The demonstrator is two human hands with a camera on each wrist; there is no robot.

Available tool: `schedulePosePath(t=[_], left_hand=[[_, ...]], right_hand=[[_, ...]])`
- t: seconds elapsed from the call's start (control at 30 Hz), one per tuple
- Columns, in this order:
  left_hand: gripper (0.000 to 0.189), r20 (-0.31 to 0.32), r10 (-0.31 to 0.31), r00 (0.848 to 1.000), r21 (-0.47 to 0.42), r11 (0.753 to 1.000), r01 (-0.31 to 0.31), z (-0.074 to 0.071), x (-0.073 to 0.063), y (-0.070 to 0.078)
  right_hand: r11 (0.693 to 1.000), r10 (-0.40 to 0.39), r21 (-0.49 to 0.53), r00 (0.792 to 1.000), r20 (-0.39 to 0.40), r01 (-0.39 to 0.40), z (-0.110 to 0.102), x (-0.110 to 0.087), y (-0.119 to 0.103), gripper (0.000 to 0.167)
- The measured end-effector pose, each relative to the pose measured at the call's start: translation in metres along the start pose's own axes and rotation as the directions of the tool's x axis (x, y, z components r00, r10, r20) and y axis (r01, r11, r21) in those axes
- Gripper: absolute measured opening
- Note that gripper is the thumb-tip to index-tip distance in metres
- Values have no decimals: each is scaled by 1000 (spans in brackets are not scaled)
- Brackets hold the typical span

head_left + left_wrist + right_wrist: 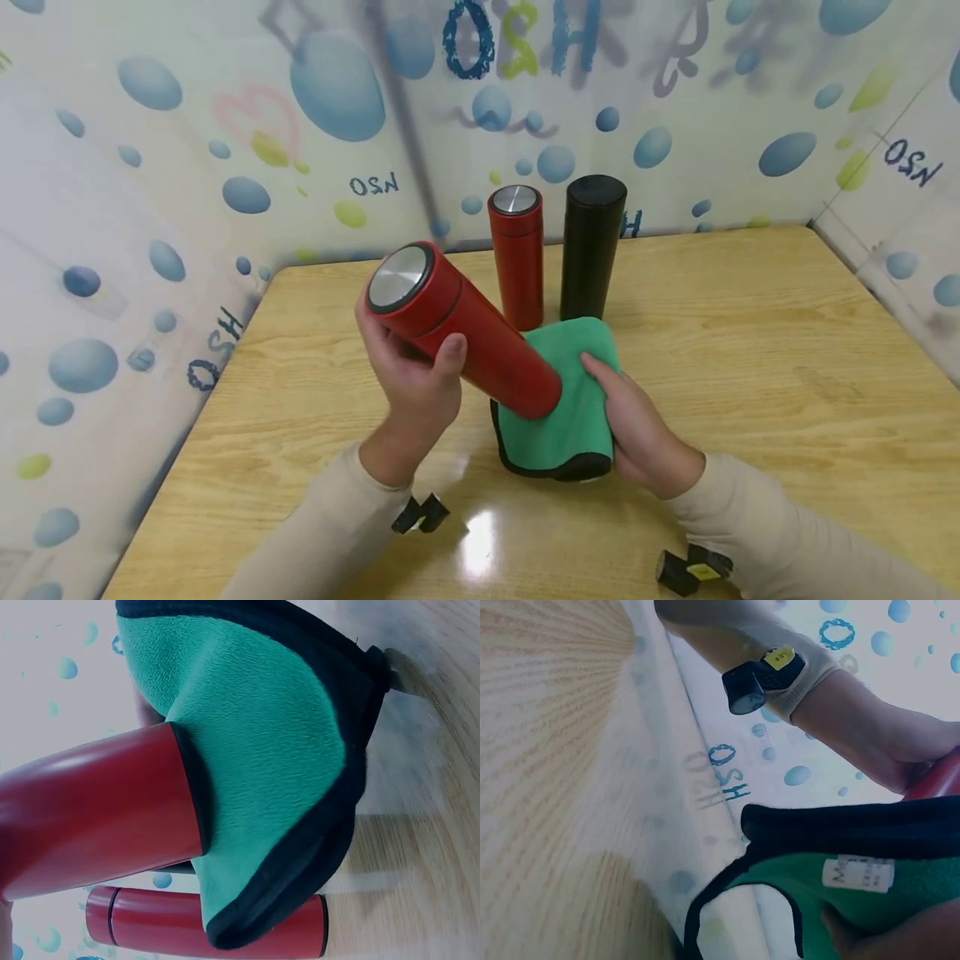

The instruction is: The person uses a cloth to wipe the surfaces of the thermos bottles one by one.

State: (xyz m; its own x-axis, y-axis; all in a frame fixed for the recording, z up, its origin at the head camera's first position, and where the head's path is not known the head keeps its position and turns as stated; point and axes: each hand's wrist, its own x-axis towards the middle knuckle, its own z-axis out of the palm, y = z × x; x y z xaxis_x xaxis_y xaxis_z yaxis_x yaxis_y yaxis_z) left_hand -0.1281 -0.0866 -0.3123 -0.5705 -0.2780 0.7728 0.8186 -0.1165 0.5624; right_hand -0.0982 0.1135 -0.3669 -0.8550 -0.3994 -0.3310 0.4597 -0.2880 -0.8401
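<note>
My left hand (420, 379) grips a red thermos (487, 342) near its silver-topped lid. The thermos is tilted, lid up to the left and base down to the right. Its base meets a green cloth (566, 433) with black edging. My right hand (641, 425) holds that cloth, thumb lying on its face; the other fingers are hidden behind it. In the left wrist view the thermos base (191, 787) lies against the green fabric (262, 757). A white label (859, 873) shows on the cloth in the right wrist view.
Behind the cloth stand a second red thermos (517, 267) and a black thermos (592, 250), both upright on the wooden table (750, 350). A patterned wall (675, 100) rises at the table's back edge.
</note>
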Motion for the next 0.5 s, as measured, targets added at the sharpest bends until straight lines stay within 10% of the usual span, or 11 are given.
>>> schedulePosePath(t=[0.5], left_hand=[[85,2,-18,1000,23,1000,18,7,-3,5]], right_hand=[[1000,15,-8,1000,9,-15,1,-4,4,45]])
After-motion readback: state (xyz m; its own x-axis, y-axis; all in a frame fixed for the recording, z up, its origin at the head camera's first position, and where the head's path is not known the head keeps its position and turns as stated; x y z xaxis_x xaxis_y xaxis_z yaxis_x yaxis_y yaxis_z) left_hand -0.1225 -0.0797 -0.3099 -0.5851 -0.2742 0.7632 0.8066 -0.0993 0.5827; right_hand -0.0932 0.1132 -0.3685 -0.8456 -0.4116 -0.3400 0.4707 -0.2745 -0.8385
